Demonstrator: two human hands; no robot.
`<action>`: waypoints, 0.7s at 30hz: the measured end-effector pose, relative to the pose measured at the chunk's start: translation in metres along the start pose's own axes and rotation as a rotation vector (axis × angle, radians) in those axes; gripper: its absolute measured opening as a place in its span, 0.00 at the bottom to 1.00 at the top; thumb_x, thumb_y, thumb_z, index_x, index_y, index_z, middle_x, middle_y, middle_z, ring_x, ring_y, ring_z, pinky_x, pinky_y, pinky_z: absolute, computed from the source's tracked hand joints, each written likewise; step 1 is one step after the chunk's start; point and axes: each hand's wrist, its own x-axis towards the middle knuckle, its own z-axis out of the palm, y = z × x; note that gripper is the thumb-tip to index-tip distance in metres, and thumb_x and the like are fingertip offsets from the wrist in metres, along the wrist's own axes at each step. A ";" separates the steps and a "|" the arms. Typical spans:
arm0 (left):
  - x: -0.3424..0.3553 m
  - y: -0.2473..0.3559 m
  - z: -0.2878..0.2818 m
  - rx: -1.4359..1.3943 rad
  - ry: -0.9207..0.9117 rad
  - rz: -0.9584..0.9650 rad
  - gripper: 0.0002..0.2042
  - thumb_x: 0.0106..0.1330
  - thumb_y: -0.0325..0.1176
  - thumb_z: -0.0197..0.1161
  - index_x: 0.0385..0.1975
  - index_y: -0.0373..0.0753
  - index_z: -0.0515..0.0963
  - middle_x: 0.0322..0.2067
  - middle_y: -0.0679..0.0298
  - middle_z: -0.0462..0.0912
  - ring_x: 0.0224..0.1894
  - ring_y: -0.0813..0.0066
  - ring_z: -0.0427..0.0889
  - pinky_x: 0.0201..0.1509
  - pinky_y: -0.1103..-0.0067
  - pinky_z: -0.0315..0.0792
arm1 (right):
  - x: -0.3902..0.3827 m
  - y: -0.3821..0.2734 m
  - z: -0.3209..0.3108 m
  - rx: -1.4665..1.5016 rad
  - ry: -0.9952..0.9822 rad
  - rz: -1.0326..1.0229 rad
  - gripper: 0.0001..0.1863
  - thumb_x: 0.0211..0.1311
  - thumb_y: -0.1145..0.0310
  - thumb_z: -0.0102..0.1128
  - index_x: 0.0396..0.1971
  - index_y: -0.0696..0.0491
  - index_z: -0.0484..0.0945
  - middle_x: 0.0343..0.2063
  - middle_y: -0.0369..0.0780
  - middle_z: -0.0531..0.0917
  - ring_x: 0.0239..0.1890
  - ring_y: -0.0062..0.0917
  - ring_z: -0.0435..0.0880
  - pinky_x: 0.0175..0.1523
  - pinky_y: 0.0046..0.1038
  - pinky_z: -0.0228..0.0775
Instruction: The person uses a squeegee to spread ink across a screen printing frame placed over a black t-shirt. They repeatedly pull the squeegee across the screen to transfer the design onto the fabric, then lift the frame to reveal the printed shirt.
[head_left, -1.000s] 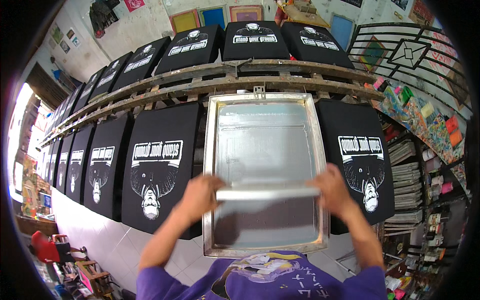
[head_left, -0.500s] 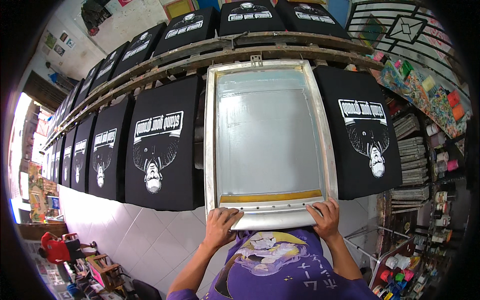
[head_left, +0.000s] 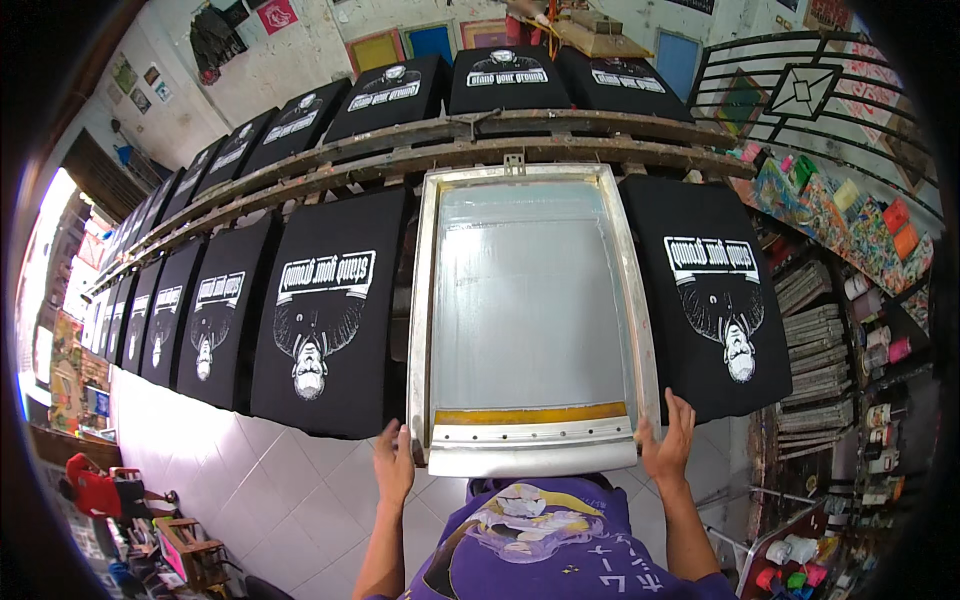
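Observation:
A silk-screen frame (head_left: 422, 300) of pale metal lies in front of me, its grey mesh (head_left: 530, 310) coated with a thin film. Across its near end rests a wide squeegee (head_left: 533, 458) with a metal handle and an amber blade. My left hand (head_left: 393, 464) is beside the frame's near left corner, fingers up and thumb apart, holding nothing. At the near right corner is my right hand (head_left: 670, 440), fingers spread, its thumb side close to the frame edge; contact is hard to judge. Black shirts with white prints (head_left: 325, 310) (head_left: 715, 300) flank the frame.
Two wooden rails (head_left: 350, 165) run behind the frame, with another row of printed black shirts (head_left: 390, 95) beyond them. Stacked frames (head_left: 815, 350) and paint tubs (head_left: 880, 415) stand at right. A person in red (head_left: 95, 488) is at lower left; another person's hand shows at the top.
Both hands have let go of the squeegee handle and moved outward to the frame's sides. The squeegee stays at the near end. My view has tilted up a little.

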 end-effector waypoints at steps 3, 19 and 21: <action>0.008 0.002 0.003 0.050 -0.162 -0.089 0.28 0.80 0.53 0.54 0.35 0.28 0.81 0.22 0.62 0.78 0.27 0.76 0.74 0.34 0.71 0.70 | 0.010 0.027 0.023 0.014 -0.204 0.474 0.42 0.76 0.41 0.52 0.72 0.64 0.67 0.61 0.61 0.78 0.66 0.53 0.76 0.69 0.42 0.67; 0.060 0.058 0.034 -0.303 -0.132 -0.144 0.27 0.78 0.50 0.62 0.52 0.24 0.84 0.30 0.66 0.85 0.33 0.83 0.77 0.39 0.80 0.73 | 0.108 0.009 0.045 0.595 -0.088 0.556 0.41 0.78 0.38 0.49 0.60 0.68 0.80 0.53 0.53 0.87 0.59 0.37 0.83 0.66 0.33 0.69; 0.066 0.019 0.051 -0.398 -0.107 -0.135 0.25 0.76 0.47 0.64 0.51 0.25 0.85 0.31 0.67 0.86 0.34 0.83 0.77 0.40 0.80 0.73 | 0.095 0.021 0.057 0.686 0.023 0.553 0.39 0.78 0.39 0.50 0.59 0.65 0.82 0.50 0.51 0.88 0.54 0.34 0.85 0.61 0.33 0.72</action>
